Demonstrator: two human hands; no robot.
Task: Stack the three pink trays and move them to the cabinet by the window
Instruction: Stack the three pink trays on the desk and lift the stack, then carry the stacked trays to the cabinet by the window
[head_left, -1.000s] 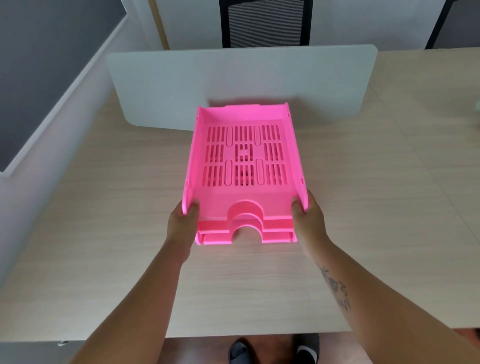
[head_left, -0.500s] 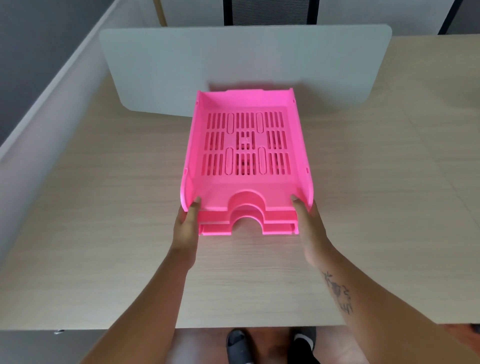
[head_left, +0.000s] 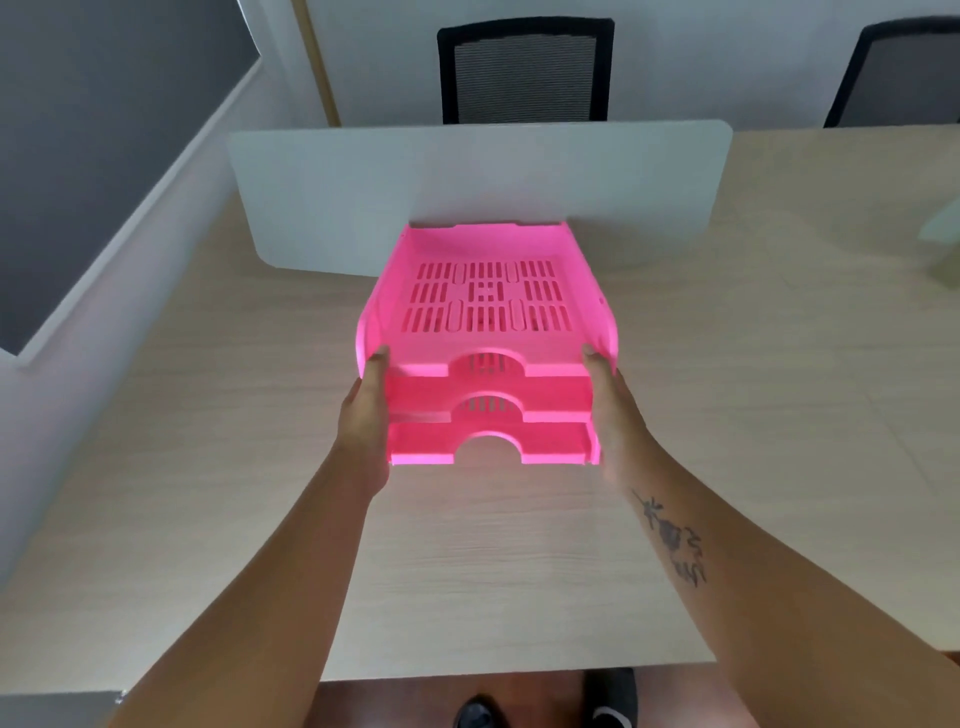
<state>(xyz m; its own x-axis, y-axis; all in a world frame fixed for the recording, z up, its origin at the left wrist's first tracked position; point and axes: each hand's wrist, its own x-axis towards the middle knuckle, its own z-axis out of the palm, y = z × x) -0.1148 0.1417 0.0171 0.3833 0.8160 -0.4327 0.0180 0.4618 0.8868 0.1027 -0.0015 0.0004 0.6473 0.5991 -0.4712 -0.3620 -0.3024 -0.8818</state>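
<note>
Three pink slotted trays (head_left: 488, 312) are stacked one on another, held up above the wooden desk (head_left: 727, 415) in front of me. Each front edge has a half-round cutout, and all three fronts show. My left hand (head_left: 366, 415) grips the stack's left side, fingers pressed along the wall. My right hand (head_left: 615, 415) grips the right side the same way. The stack tilts so its front edges face me.
A white divider panel (head_left: 363, 197) stands across the desk just behind the trays. Two black mesh chairs (head_left: 524, 73) are beyond it. A grey wall panel (head_left: 78, 156) runs along the left. My feet show below the desk's near edge.
The stack has risen off the desk and tipped up toward me, so all three front edges show. Both hands slid down onto the sides of the whole stack.
</note>
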